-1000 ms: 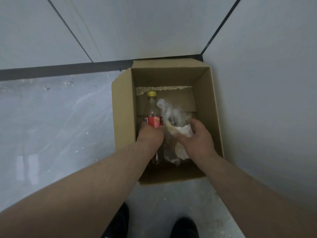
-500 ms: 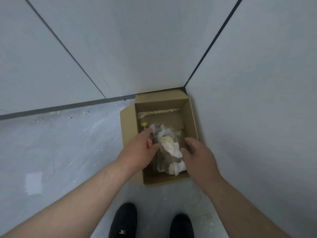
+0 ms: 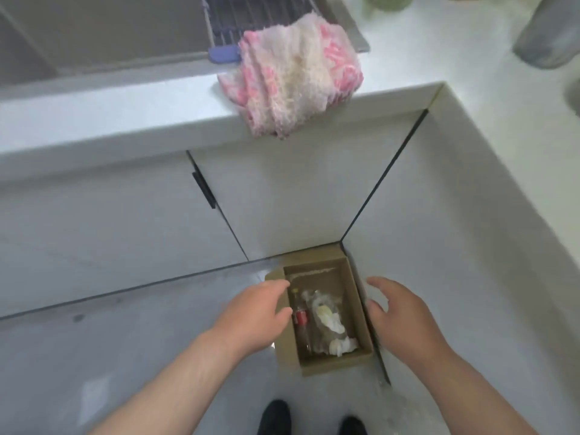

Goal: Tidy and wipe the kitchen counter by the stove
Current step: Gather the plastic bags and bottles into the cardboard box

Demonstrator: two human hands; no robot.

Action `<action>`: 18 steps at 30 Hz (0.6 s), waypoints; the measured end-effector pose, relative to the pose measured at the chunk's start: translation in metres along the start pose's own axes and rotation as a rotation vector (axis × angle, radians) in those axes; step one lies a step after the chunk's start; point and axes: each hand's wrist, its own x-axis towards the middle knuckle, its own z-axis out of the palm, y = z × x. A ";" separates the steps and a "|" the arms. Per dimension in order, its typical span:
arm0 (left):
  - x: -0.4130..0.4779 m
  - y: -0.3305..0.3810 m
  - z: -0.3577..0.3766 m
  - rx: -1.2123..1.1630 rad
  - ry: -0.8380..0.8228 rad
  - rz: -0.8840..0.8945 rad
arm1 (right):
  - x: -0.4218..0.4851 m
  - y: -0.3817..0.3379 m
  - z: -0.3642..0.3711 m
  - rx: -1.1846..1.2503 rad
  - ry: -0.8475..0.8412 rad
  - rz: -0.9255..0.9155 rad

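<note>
An open cardboard box (image 3: 364,315) stands on the floor in the corner below the cabinets. In it lie a plastic bottle (image 3: 302,321) with a yellow cap and red label, a clear plastic bag (image 3: 320,337) and crumpled white tissue (image 3: 342,345). My left hand (image 3: 254,315) hovers above the box's left side, fingers relaxed and holding nothing. My right hand (image 3: 398,312) hovers to the right of the box, fingers spread and empty. A pink and white cloth (image 3: 295,73) lies on the white counter (image 3: 125,111), hanging over its front edge.
Behind the cloth, a sink (image 3: 103,32) holds a wire rack (image 3: 257,14) with a blue end. A grey vessel (image 3: 549,36) stands on the right counter run. White cabinet doors (image 3: 110,221) with a dark handle (image 3: 204,189) face me. My black shoes (image 3: 273,417) show at the bottom.
Both hands have let go of the bottle and the bag and risen out of the box. The view has lifted, so the counter, cloth and sink have come into sight.
</note>
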 end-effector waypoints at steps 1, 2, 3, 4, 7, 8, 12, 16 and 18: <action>-0.013 0.004 -0.012 0.013 -0.010 0.022 | -0.014 -0.011 -0.014 -0.005 0.000 -0.002; -0.027 0.010 -0.024 0.017 -0.013 0.043 | -0.030 -0.021 -0.028 -0.007 0.006 -0.006; -0.040 0.017 -0.038 0.016 -0.012 0.062 | -0.045 -0.031 -0.041 -0.011 0.013 -0.012; -0.053 0.022 -0.052 0.011 -0.006 0.083 | -0.059 -0.040 -0.051 -0.014 0.019 -0.018; -0.095 0.042 -0.087 -0.006 0.017 0.132 | -0.106 -0.066 -0.077 -0.006 0.027 -0.021; -0.108 0.049 -0.096 -0.011 0.025 0.144 | -0.123 -0.074 -0.086 0.006 0.033 -0.022; -0.160 0.072 -0.127 0.006 0.046 0.213 | -0.180 -0.090 -0.118 0.023 0.032 -0.005; -0.205 0.086 -0.141 0.078 0.040 0.280 | -0.232 -0.089 -0.145 0.013 0.043 0.049; -0.226 0.097 -0.145 0.110 0.031 0.315 | -0.265 -0.084 -0.162 0.004 0.070 0.062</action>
